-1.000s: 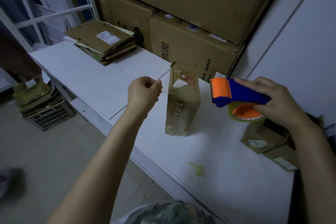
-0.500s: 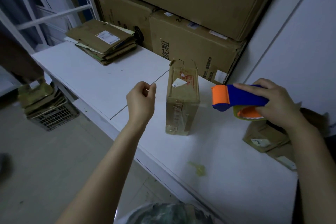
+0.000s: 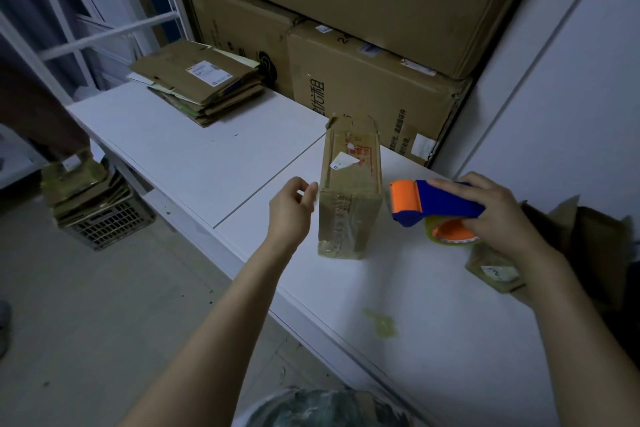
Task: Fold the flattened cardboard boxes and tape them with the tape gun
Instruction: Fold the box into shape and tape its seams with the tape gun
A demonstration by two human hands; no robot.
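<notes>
Head view: we see a small cardboard box (image 3: 349,198) standing on end on the white surface (image 3: 207,163), just right of the centre of the frame, its near face wrapped in clear tape and its top face carrying a torn white label.

Our left hand (image 3: 292,206) hovers just beside the box's left edge at mid-frame. Its fingers are loosely curled, the thumb and forefinger close together, and we can make out nothing held between them. We cannot tell whether the fingertips touch the cardboard.

Our right hand (image 3: 498,215) grips the blue and orange tape gun (image 3: 436,203) at the right of the frame, fingers wrapped over the blue handle, thumb below by the roll. The orange head points toward the box's right side, close to it but apart.

A stack of flattened boxes (image 3: 204,80) lies on the far end of the surface in the upper left. More flat cardboard pieces (image 3: 495,270) lie at the right edge, beneath our right wrist. A crumpled scrap of tape (image 3: 381,324) sits on the surface in the lower middle. Large brown cartons (image 3: 363,80) are piled against the wall along the top of the frame. On the floor at the left, a plastic crate (image 3: 104,222) holds more cardboard.
</notes>
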